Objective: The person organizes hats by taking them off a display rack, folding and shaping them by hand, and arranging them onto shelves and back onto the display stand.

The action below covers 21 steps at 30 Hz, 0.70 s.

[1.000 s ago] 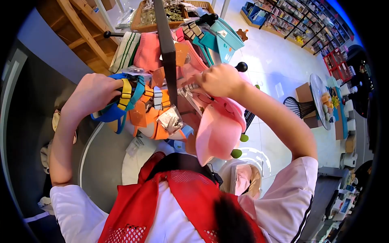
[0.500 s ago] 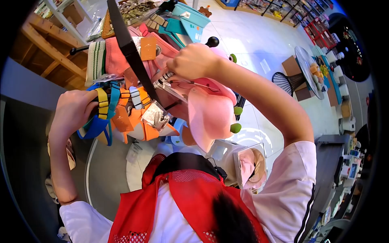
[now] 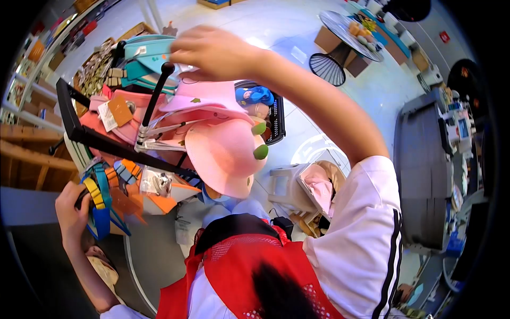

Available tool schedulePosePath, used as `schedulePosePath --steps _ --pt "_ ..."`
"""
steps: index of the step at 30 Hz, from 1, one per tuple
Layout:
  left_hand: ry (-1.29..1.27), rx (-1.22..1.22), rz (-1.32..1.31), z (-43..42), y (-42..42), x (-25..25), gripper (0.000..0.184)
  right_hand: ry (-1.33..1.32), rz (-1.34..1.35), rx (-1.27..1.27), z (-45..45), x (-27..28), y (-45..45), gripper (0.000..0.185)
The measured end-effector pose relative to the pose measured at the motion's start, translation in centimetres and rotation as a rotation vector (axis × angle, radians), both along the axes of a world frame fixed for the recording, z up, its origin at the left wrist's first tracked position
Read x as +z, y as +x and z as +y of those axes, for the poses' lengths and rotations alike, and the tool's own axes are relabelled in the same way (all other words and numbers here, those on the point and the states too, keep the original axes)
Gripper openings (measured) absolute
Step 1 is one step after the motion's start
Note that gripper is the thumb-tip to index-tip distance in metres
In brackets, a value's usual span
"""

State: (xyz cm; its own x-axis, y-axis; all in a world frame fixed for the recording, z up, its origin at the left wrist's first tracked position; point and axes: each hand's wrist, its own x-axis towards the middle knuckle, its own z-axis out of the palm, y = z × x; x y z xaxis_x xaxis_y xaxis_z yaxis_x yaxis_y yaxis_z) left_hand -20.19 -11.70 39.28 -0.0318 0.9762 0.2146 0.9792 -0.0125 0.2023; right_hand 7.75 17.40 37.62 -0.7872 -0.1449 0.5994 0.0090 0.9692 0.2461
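Observation:
My left hand (image 3: 71, 210) is closed around the black end of a rack prong (image 3: 82, 199), beside the yellow, teal and blue buckled straps (image 3: 98, 196) of hanging hats. Orange visors (image 3: 162, 202) and a clear packet (image 3: 155, 182) hang close by on that side. My right hand (image 3: 207, 53), smeared by motion, is raised over the pink sun hats (image 3: 220, 151), fingers stretched out and thumb apart. No object shows in it. Below its fingers a black ball-tipped prong (image 3: 159, 90) sticks up from the black rack (image 3: 101, 139). White straps (image 3: 146, 139) bunch around the prong's base.
Teal hats (image 3: 146, 50) hang behind, with tan tags (image 3: 121, 110) on coral ones. A black basket (image 3: 279, 122) holding a blue item stands on the floor. Nearer me is a white stool (image 3: 287, 183) beside a bin of pink hats (image 3: 319, 183). A round table (image 3: 345, 26) stands farther off.
My right hand has left the white straps and moved up and left over the pink hats. The view has shifted, and my left hand stays at the prong end.

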Motion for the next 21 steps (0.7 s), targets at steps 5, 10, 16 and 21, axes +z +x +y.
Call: schedulePosePath --steps 5,10,16,21 --pt "0.186 -0.093 0.001 -0.5 -1.9 -1.6 0.015 -0.506 0.373 -0.653 -2.6 -7.8 15.2 0.022" --pt "0.359 -0.164 0.032 -1.2 -5.8 -4.8 0.061 -0.889 0.516 -1.385 -19.2 -26.8 26.3 0.012" --pt "0.395 -0.098 -0.003 -1.4 -6.5 -5.2 0.070 -1.430 0.220 -1.674 -44.1 -39.0 28.3 0.030" --pt "0.984 0.007 -0.011 1.5 3.4 -5.3 0.051 -1.607 0.475 -1.877 -51.4 -40.9 30.3 0.031"
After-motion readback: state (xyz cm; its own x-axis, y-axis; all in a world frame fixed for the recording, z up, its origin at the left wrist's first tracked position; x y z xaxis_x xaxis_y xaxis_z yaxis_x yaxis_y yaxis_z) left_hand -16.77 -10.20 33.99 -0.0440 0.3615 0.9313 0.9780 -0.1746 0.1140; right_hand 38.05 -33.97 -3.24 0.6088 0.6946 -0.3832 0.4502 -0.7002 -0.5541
